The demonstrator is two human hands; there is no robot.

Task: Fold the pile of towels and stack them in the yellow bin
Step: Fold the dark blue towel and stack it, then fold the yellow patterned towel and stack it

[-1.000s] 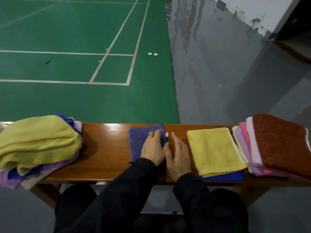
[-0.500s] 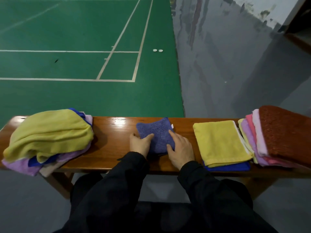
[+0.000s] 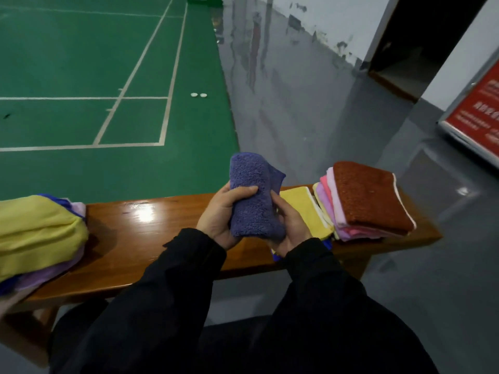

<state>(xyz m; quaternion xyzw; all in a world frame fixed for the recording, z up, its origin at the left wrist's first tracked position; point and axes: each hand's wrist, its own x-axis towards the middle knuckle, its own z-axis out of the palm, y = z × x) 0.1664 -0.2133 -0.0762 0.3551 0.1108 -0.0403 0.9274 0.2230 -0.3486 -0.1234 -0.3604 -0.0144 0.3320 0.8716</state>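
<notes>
Purple terry, folded small, was the thing in hand: the purple towel (image 3: 253, 195) was held up clear of the wooden bench (image 3: 151, 233), above its middle. The left hand (image 3: 220, 215) gripped it from the left side, thumb laid across the front, while the right hand (image 3: 290, 225) cupped it from the right and below, fingers curled round its edge. Held between both hands like that, the folds could not fall open (a loose carry probably would have undone them).

On the bench just right of the hands lay a folded yellow towel (image 3: 302, 209) over a blue one, and further right, near the bench's end, the slanted stack of folded towels (image 3: 370, 201) with a rust-brown one on top. At the bench's left end sat the unfolded pile (image 3: 35, 233), yellow uppermost. No yellow bin was in view.

Half a second earlier the purple towel had lain flat on the bench with both hands pressing its sides; now it had been lifted off the wood, and the view had swung right, showing a red signboard (image 3: 478, 112) by the wall.
</notes>
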